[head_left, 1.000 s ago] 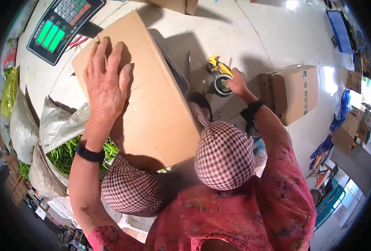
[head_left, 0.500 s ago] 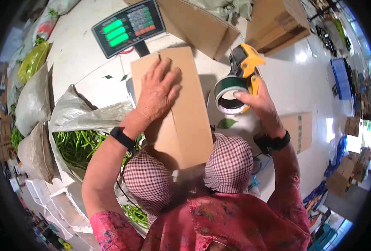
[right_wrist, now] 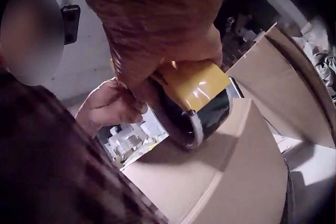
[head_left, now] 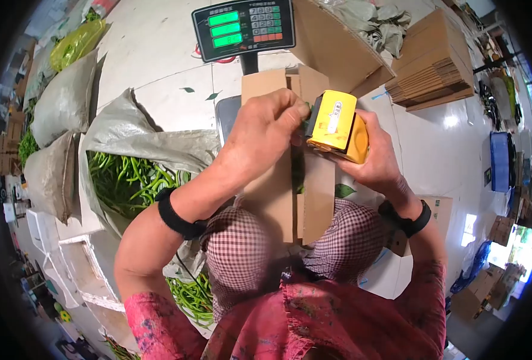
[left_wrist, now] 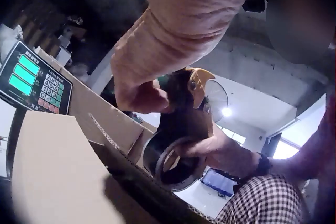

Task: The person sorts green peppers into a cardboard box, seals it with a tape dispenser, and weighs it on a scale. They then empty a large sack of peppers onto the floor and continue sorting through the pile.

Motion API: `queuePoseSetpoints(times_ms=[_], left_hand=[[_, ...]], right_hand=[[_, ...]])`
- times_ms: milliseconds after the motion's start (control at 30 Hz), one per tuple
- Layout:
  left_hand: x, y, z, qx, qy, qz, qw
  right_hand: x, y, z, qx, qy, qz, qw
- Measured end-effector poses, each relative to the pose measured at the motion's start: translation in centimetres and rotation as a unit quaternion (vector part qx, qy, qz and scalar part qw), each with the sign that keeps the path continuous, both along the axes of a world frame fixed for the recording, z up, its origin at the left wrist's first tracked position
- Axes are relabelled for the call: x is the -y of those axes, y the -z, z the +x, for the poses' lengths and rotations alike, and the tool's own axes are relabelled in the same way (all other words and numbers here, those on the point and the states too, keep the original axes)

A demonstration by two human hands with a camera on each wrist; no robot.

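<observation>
A brown cardboard box (head_left: 278,192) lies on a weighing scale, its top flaps meeting in a seam along the middle. My right hand (head_left: 362,150) grips a yellow tape dispenser (head_left: 337,125) with a dark green roll (left_wrist: 176,163), held just above the seam. My left hand (head_left: 296,114) is over the left flap, fingers curled at the dispenser's front, where they pinch the tape end. In the right wrist view the dispenser (right_wrist: 197,87) hovers over the box (right_wrist: 226,176), with the left hand (right_wrist: 113,103) behind it. The scale's display (head_left: 245,27) glows green beyond the box.
An open grey sack of green peppers (head_left: 122,174) lies left of the box, more sacks (head_left: 62,102) beyond it. A large open carton (head_left: 338,48) and a stack of flat cardboard (head_left: 434,66) stand at the back right. A small carton (head_left: 437,210) and blue crate (head_left: 499,162) sit right.
My right hand lifted the dispenser from the floor and brought it over the box's seam. My left hand left its flat press on the flap and curled at the dispenser's front.
</observation>
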State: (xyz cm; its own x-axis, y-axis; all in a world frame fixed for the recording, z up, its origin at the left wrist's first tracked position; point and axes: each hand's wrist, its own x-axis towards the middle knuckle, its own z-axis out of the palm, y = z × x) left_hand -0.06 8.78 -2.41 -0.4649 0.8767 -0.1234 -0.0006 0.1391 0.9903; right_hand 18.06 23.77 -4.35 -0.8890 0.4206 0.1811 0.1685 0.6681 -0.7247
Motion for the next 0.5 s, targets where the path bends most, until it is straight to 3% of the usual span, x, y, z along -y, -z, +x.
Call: queuePoseSetpoints(times_ms=[100,267,333,400,433,467,500], left_hand=[[1.3,0.5,-0.3,0.024,-0.005,0.007,1.0],[3.6,2.6,-1.5,0.0,-0.053,0.0,0.999],[4.9,3.2,-2.4,-0.065,-0.118,0.031,0.99],[7.4,3.4,-3.4,-0.047,-0.147,-0.029,0.988],[9.0,4.4,-4.8,-0.082,-0.208,-0.066,0.973],[10.7,6.2,-6.0,0.028,-0.271,-0.011,0.962],[12.6,8.0,-7.2,0.05,-0.271,0.0,0.961]], right_hand=[[0.5,-0.4,-0.6,-0.003,-0.028,0.012,1.0],[1.8,-2.1,-2.7,-0.033,-0.107,0.136,0.984],[2.4,-2.6,-3.1,-0.016,-0.126,0.148,0.981],[2.4,-2.7,-3.1,0.056,-0.143,0.151,0.977],[2.4,-2.6,-3.2,0.051,-0.15,0.18,0.971],[2.4,-2.5,-3.1,0.054,-0.152,0.177,0.971],[2.2,-2.6,-3.1,0.078,-0.15,0.182,0.969]])
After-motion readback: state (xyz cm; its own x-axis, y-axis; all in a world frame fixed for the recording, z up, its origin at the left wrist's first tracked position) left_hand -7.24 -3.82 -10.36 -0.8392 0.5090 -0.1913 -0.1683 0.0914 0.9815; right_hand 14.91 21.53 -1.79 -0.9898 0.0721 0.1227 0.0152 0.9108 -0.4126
